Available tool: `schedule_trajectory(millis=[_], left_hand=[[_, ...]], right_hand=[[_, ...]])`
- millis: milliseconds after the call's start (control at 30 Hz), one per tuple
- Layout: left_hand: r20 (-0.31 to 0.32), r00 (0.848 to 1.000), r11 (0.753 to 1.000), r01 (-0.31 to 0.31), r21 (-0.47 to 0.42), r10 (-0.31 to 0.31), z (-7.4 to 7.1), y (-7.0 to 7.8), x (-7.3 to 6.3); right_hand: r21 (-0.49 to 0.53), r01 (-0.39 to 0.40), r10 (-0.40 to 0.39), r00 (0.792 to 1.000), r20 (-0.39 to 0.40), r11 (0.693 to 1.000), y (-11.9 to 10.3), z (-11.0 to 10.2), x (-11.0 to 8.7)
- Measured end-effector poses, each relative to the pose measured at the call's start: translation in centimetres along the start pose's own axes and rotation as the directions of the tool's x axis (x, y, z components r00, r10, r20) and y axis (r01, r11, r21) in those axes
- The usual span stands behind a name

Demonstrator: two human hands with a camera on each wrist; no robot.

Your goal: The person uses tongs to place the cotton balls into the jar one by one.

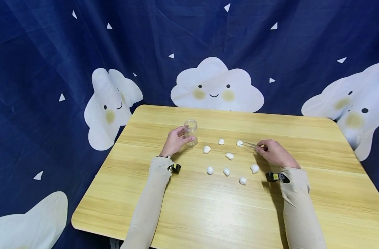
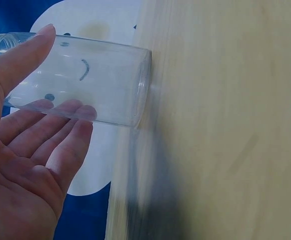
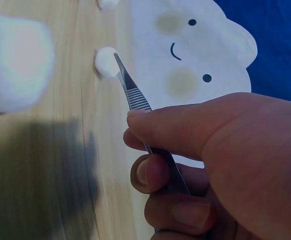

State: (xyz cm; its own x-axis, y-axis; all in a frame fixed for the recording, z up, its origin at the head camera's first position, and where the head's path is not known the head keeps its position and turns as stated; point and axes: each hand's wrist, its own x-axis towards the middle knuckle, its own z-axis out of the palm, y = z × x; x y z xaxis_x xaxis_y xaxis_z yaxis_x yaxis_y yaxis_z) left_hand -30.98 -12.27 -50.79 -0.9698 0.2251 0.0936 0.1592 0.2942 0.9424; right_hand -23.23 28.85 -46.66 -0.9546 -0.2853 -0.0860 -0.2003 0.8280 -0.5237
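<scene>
My left hand (image 1: 175, 141) holds a clear, lidless jar (image 1: 191, 134) upright, thumb on one side and fingers on the other. In the left wrist view the bottom of the jar (image 2: 105, 75) is at the tabletop; I cannot tell whether it touches. Metal tweezers (image 1: 250, 144) are pinched between the thumb and fingers of my right hand (image 1: 277, 154). Their tips meet a white cotton ball (image 1: 239, 142) on the table, the rightmost of the back ones. In the right wrist view, the ridged grip of the tweezers (image 3: 137, 98) shows just ahead of the thumb.
Several more cotton balls lie scattered between the hands, among them one (image 1: 206, 149) near the jar and one (image 1: 254, 168) near the right wrist. The wooden table (image 1: 201, 214) has rounded corners. Behind it hangs a dark blue curtain (image 1: 189, 31) printed with white clouds.
</scene>
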Motion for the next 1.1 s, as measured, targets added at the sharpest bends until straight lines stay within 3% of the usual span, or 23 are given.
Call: schedule_trajectory(millis=[1100], left_hand=[[-0.004,1.000,1.000,-0.004,0.023,0.005,0.00,0.16,-0.13]], right_hand=[[-0.019,0.034,-0.035,0.999,-0.035,0.999,0.21,0.26,-0.08]])
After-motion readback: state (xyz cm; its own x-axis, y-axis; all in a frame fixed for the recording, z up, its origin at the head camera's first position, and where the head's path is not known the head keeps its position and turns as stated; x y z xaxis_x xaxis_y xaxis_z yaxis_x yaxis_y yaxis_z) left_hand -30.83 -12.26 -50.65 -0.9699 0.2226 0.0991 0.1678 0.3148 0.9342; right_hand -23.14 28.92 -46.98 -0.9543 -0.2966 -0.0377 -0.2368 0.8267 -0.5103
